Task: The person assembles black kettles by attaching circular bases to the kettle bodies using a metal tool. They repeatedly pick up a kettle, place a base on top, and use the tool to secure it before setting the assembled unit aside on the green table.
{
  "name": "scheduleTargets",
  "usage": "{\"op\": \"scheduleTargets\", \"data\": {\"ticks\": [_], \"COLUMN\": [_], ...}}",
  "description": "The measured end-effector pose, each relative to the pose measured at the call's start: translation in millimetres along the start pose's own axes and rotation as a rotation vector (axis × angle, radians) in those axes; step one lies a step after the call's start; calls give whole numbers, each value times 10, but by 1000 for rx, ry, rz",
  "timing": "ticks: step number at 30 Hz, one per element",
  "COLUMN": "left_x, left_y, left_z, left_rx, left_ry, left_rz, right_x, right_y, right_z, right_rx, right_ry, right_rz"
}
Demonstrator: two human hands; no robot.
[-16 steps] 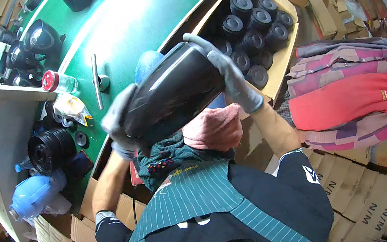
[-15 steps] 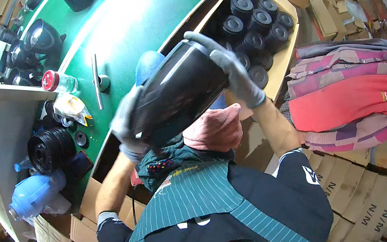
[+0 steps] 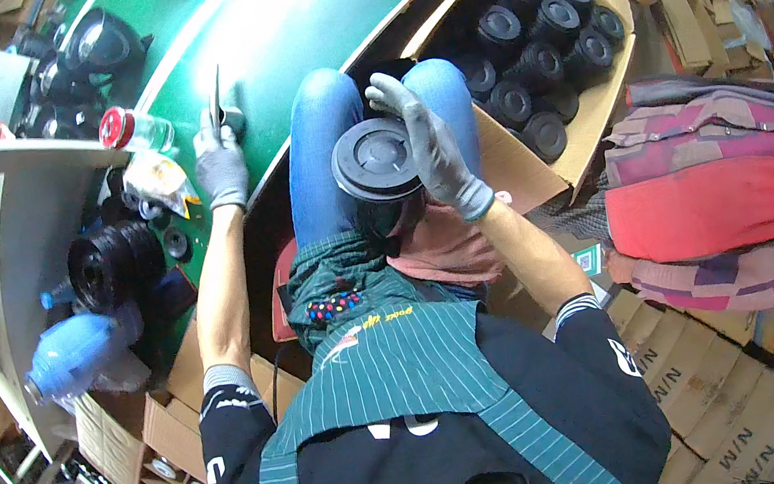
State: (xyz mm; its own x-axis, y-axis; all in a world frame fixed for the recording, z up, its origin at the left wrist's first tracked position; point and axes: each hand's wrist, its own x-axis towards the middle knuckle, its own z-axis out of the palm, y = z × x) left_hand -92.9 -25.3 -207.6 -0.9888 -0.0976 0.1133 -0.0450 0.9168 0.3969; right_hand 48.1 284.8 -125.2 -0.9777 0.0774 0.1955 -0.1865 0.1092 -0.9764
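Note:
My gloved left hand (image 3: 222, 172) is at the green table's near edge, its fingers closed around the lower part of a metal T-handled tool (image 3: 216, 89). The tool's short round stem shows beside the fingertips. Between my thighs a black cylindrical housing (image 3: 375, 160) stands on end, its ridged round cap facing up. My gloved right hand (image 3: 437, 155) lies flat along the housing's right side, fingers stretched out and pointing away from me. The palm side and any contact there are partly hidden.
A carton (image 3: 581, 125) of black capped cylinders stands right of my knees. On the table (image 3: 271, 17) at left are a red-lidded jar (image 3: 136, 130), a plastic bag (image 3: 159, 182) and stacked black rings (image 3: 112, 262). Folded checked and red cloth (image 3: 715, 200) lies at right.
The black housing has gone from being held tilted in both hands to standing between my thighs. My left hand has left it and moved forward to the T-handled tool.

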Motion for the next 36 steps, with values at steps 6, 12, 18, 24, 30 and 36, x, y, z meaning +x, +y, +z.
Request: {"op": "scheduleTargets", "data": {"ticks": [6, 12, 18, 24, 30, 36], "left_x": [-160, -460, -1131, -1485, -783, -1428], "left_y": [777, 1702, 2034, 2229, 1669, 1981], "left_z": [-874, -1544, -1612, -1516, -1548, -1708], "left_rx": [-754, -293, -1, 13, -499, -401], "left_ry": [-401, -564, -331, -107, -380, -390], "left_rz": [473, 856, 660, 572, 255, 651], "right_x": [94, 334, 752, 884, 75, 446], "right_y": [-54, -90, 167, 309, 140, 365], "right_z": [66, -210, -127, 106, -300, -237], "right_rx": [555, 1173, 924, 1035, 243, -940], "right_ry": [193, 273, 31, -215, -123, 310], "right_rz": [239, 478, 430, 361, -42, -819]}}
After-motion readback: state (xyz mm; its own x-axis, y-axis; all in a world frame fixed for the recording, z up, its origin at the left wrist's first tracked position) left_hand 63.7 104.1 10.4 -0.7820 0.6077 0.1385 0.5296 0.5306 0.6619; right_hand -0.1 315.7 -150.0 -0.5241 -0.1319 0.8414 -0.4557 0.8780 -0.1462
